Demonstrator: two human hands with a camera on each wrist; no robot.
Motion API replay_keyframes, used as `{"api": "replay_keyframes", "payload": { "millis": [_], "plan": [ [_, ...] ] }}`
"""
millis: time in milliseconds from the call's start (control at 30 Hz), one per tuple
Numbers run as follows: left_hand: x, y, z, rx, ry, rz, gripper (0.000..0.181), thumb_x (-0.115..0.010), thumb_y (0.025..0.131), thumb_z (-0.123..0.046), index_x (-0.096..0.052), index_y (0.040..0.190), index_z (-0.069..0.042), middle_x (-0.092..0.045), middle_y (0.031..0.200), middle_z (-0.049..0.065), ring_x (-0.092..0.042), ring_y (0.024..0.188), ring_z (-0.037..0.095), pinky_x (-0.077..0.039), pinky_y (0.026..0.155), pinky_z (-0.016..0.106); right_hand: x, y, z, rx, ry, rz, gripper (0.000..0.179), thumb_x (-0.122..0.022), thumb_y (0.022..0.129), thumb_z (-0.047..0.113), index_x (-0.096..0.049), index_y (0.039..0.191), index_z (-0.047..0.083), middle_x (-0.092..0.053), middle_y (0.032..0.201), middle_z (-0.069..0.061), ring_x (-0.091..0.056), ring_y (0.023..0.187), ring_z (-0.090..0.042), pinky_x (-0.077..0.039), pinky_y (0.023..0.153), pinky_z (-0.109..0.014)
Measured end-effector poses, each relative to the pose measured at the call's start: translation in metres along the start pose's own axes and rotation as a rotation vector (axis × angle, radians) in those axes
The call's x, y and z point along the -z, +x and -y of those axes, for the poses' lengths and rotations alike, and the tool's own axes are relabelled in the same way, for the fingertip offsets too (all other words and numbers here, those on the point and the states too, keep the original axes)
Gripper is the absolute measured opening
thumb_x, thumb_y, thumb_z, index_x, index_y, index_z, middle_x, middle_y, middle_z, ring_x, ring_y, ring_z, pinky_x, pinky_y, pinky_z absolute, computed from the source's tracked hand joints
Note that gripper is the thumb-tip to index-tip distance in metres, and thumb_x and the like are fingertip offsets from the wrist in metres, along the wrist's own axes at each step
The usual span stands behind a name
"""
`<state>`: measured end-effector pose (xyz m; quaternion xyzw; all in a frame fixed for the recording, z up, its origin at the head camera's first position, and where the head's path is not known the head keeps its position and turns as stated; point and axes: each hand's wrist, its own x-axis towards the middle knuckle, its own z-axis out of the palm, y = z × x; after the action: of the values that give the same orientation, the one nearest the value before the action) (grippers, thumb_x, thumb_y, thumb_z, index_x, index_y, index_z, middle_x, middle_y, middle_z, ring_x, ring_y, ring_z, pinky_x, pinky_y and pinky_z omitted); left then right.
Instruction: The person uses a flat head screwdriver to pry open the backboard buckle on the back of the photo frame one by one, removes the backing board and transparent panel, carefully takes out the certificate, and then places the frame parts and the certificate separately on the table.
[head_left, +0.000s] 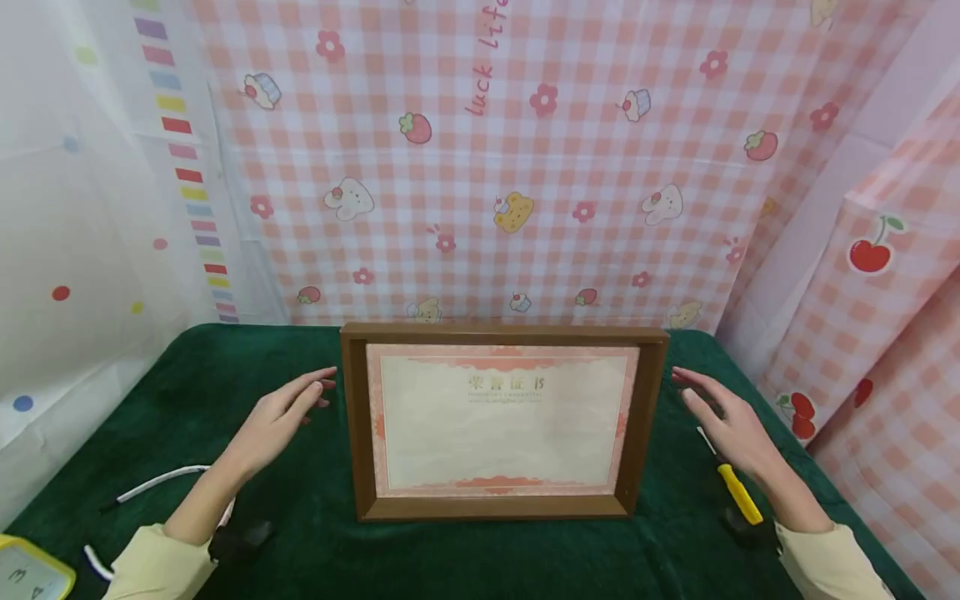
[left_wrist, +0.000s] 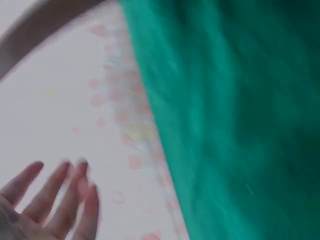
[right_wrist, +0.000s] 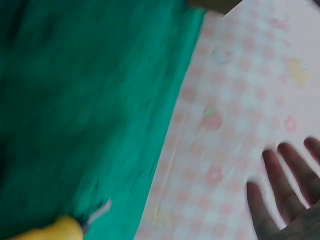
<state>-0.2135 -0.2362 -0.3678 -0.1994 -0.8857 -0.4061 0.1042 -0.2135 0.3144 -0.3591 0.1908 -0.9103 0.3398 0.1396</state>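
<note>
One brown frame (head_left: 495,507) stands up on the table (head_left: 495,562)

From where I stand, I can see a paper (head_left: 495,450) with a pink border inside the frame. It has gold writing near the top. The person's left hand (head_left: 277,421) is just beside one side of the frame, and the right hand (head_left: 727,427) is just beside the other. Both hands are loose and hold nothing, and I can see a tiny gap between each one and the wood.

The head view shows the whole frame, but the fingers are bunched up there. The left wrist view shows the left fingers spread out, with gaps between them. The right wrist view shows gaps between the right fingers too. Only a small brown corner shows at the top of that view.

A screwdriver (head_left: 741,493) with a yellow handle lies on the table by the right wrist. The right wrist view catches just a bit of it. Only the head view shows the white cord (head_left: 161,477) near the left arm and the yellow-edged thing (head_left: 70,575) in the near corner.
</note>
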Motion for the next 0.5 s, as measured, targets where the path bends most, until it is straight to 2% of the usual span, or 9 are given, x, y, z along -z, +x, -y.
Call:
{"api": "replay_keyframes", "payload": {
  "millis": [67, 167, 300, 400, 500],
  "plan": [
    [-0.001, 0.0, -0.008, -0.027, -0.155, 0.022, 0.039, -0.031, 0.098, -0.021, -0.039, 0.129, 0.001, -0.05, 0.115, 0.02, -0.055, 0.089, 0.024, -0.048, 0.066, 0.036, -0.002, 0.002, 0.007, 0.02, 0.085, 0.004, 0.036, -0.036, 0.097, 0.016, -0.041, 0.13, 0.006, -0.051, 0.116, -0.012, -0.053, 0.093, -0.018, -0.043, 0.077, -0.029],
    [-0.005, -0.002, -0.016, -0.033, -0.277, 0.085, 0.036, -0.035, 0.097, -0.014, -0.038, 0.126, 0.007, -0.054, 0.102, 0.021, -0.056, 0.073, 0.022, -0.047, 0.055, 0.03, -0.005, 0.004, 0.014, 0.05, 0.218, 0.049, 0.033, -0.036, 0.096, 0.009, -0.041, 0.127, -0.003, -0.059, 0.096, -0.01, -0.056, 0.077, -0.015, -0.046, 0.068, -0.022],
    [-0.01, -0.004, -0.019, 0.009, -0.284, 0.148, 0.036, -0.044, 0.094, -0.012, -0.039, 0.123, 0.008, -0.058, 0.081, 0.013, -0.054, 0.061, 0.023, -0.046, 0.055, 0.029, -0.009, 0.004, 0.021, 0.048, 0.311, 0.118, 0.034, -0.038, 0.095, 0.005, -0.038, 0.124, -0.012, -0.061, 0.075, -0.007, -0.057, 0.067, -0.018, -0.047, 0.062, -0.026],
    [-0.013, -0.004, -0.02, 0.022, -0.279, 0.17, 0.032, -0.047, 0.092, -0.012, -0.044, 0.118, 0.007, -0.059, 0.074, 0.007, -0.055, 0.058, 0.024, -0.047, 0.055, 0.03, -0.011, 0.003, 0.024, 0.042, 0.335, 0.15, 0.033, -0.038, 0.095, 0.005, -0.037, 0.122, -0.014, -0.062, 0.073, -0.008, -0.058, 0.065, -0.019, -0.048, 0.061, -0.027],
    [-0.014, -0.005, -0.02, 0.024, -0.282, 0.176, 0.027, -0.048, 0.092, -0.013, -0.049, 0.112, 0.006, -0.058, 0.07, 0.009, -0.055, 0.057, 0.027, -0.047, 0.052, 0.031, -0.014, 0.003, 0.026, 0.033, 0.345, 0.16, 0.032, -0.038, 0.095, 0.006, -0.039, 0.12, -0.015, -0.062, 0.071, -0.008, -0.059, 0.065, -0.019, -0.049, 0.062, -0.027]
  ]
}}
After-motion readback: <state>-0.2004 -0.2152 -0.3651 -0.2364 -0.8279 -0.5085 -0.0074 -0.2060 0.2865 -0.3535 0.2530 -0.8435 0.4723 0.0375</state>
